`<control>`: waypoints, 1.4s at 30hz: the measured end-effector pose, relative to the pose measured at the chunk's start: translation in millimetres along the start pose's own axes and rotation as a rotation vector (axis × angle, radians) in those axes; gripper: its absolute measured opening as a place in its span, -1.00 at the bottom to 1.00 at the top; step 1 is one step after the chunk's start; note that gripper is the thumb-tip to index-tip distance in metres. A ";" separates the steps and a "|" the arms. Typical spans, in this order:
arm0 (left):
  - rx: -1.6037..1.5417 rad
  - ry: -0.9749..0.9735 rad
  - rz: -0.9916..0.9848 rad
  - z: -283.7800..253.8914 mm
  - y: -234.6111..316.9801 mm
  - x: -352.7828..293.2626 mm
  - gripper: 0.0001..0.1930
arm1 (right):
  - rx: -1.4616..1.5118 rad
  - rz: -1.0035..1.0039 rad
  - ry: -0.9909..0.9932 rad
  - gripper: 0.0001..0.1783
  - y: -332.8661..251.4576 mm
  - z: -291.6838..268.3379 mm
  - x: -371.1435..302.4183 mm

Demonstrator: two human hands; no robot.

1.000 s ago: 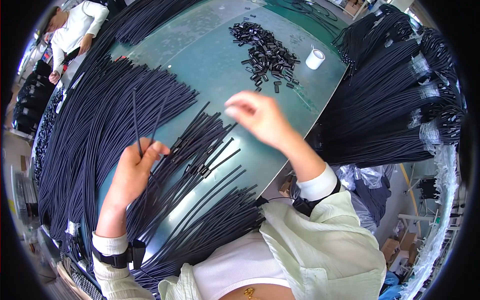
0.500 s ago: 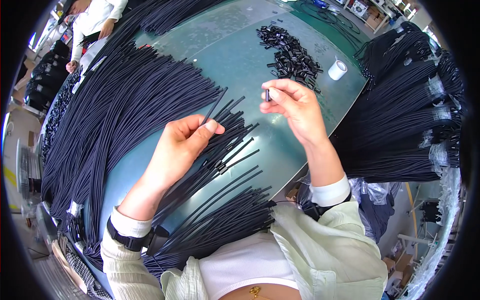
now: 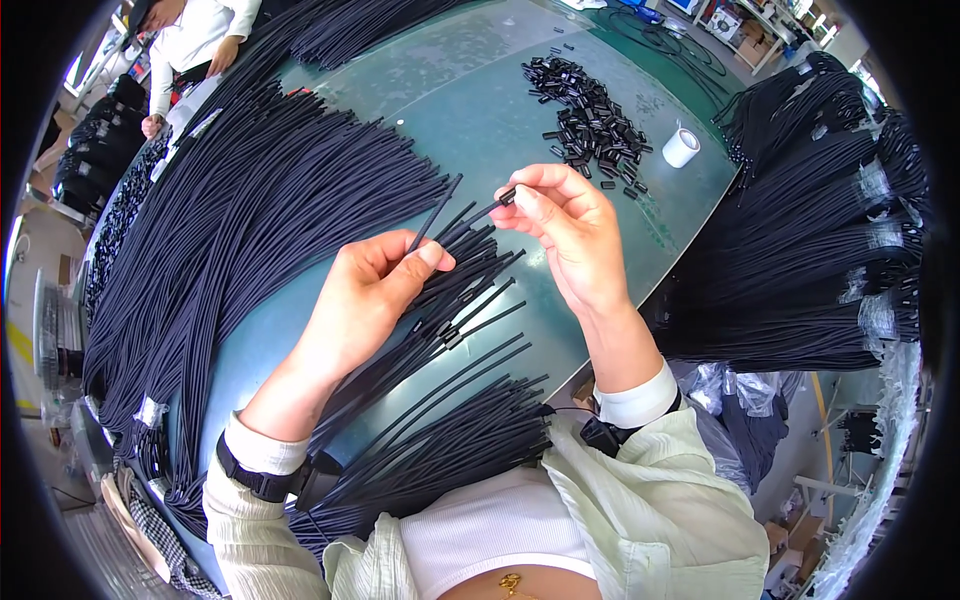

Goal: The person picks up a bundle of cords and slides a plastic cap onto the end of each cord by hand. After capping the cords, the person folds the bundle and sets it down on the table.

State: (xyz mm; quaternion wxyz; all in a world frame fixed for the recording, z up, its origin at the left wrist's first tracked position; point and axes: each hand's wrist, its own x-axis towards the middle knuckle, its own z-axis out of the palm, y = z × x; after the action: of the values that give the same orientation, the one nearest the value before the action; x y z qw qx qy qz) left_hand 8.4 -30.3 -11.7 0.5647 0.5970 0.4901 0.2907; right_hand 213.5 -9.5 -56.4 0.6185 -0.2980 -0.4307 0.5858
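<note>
Between the thumb and fingers of my left hand [image 3: 375, 290] black cords [image 3: 437, 212] are pinched, their ends fanning out past the fingertips. My right hand [image 3: 565, 225] pinches a small black sleeve [image 3: 507, 197] at the tip of one cord. Whether the cord has entered the sleeve I cannot tell. Under my left hand lie more loose cord ends, and a black sleeve [image 3: 449, 335] sits on some of them. A pile of the same small black sleeves [image 3: 590, 120] lies beyond my right hand.
A white roll [image 3: 681, 148] stands beside the sleeve pile on the green table [image 3: 460, 90]. Thick bundles of black cord [image 3: 250, 200] cover the left side, and another large stack [image 3: 800, 230] hangs at the right. A person [image 3: 195, 45] stands at the far left.
My right hand has moved left and brought the sleeve to a cord's tip. My left hand keeps its pinch on the cords, nearly in place.
</note>
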 end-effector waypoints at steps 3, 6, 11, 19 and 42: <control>0.003 0.001 0.007 -0.1 -0.4 -0.1 -0.76 | -0.043 -0.012 -0.005 -0.83 -0.2 -1.6 -0.6; 0.048 0.002 0.039 0.7 -2.7 -0.5 -0.75 | -0.066 0.012 -0.015 -0.85 -2.0 -2.6 -1.2; 0.289 0.115 0.227 6.2 -7.0 -5.3 -0.74 | -0.099 0.097 -0.047 -0.87 -7.9 -7.5 -1.3; 0.095 0.024 0.056 3.6 3.4 -3.7 -0.74 | -0.353 -0.012 -0.329 -0.86 7.4 17.4 -18.2; -0.054 -0.057 -0.001 -2.2 -10.4 3.4 -0.73 | -0.860 0.022 -0.185 -0.89 -1.1 -59.6 25.3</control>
State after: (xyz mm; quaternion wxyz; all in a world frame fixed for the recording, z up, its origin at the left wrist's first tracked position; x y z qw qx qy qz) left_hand 4.9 -27.6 -22.0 0.5945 0.5892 0.4662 0.2866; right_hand 265.2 23.3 -77.7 0.3907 -0.4794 -0.6857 0.3838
